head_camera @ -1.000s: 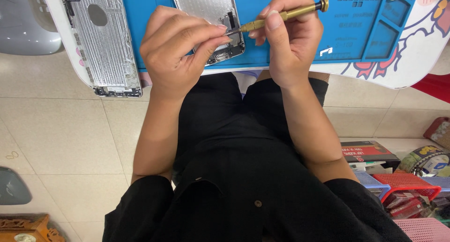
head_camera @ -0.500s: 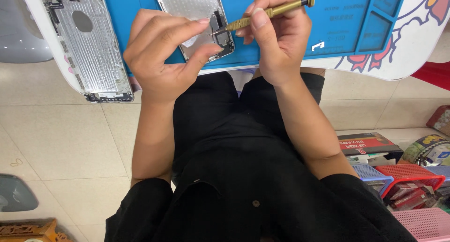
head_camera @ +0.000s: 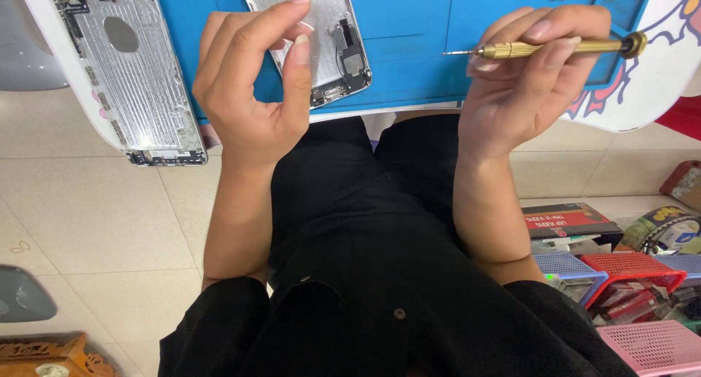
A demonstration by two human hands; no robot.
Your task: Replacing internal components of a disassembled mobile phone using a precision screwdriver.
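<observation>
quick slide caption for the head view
Right hand holds a brass screwdriver beside an opened phone housing; left hand pinches thumb and forefinger.

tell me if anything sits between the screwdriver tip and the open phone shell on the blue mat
Nothing visible does. The screwdriver in the right hand points across bare blue mat toward the phone shell; the left hand hovers on its far side.

Only one camera is watching here, and it is sitting on the person's head, looking steeply down past the chest and lap. It is facing forward and down, so the near edge of the worktop (head_camera: 657,92) is running across the top of the frame while the tiled floor (head_camera: 95,223) is filling the lower left. It is hanging close, with the hands taking up much of the upper half. No second view is sharing the scene.
</observation>
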